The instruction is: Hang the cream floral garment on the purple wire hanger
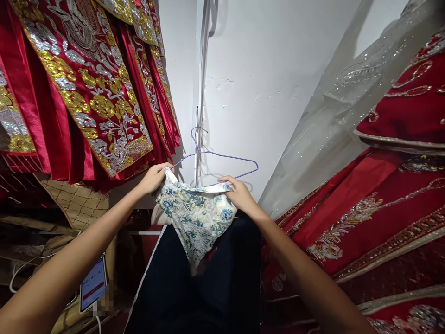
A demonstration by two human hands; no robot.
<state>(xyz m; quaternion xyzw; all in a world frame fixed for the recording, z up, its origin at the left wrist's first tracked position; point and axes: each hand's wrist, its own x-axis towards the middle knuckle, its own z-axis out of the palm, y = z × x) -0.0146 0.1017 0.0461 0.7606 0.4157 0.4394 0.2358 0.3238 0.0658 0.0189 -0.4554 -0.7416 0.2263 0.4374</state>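
Observation:
A floral garment (200, 215), white with blue, green and yellow print, hangs in front of me and tapers to a point at the bottom. My left hand (155, 177) is closed on its upper left corner, beside the hanger's left arm. At the upper right corner, my right hand (239, 192) grips the garment's edge, thumb and fingers around the cloth. A purple wire hanger (225, 156) hooks near a white upright pole; its left arm reaches the garment by my left hand, and its right arm shows bare above my right hand.
Red embroidered garments (104, 102) hang at left, and more beaded red clothing (347, 222) at right beside a sheer glittery white fabric (313, 134). A white pole (201, 69) stands against the wall. Dark cloth (194, 297) lies below; a phone (93, 284) with a cable rests lower left.

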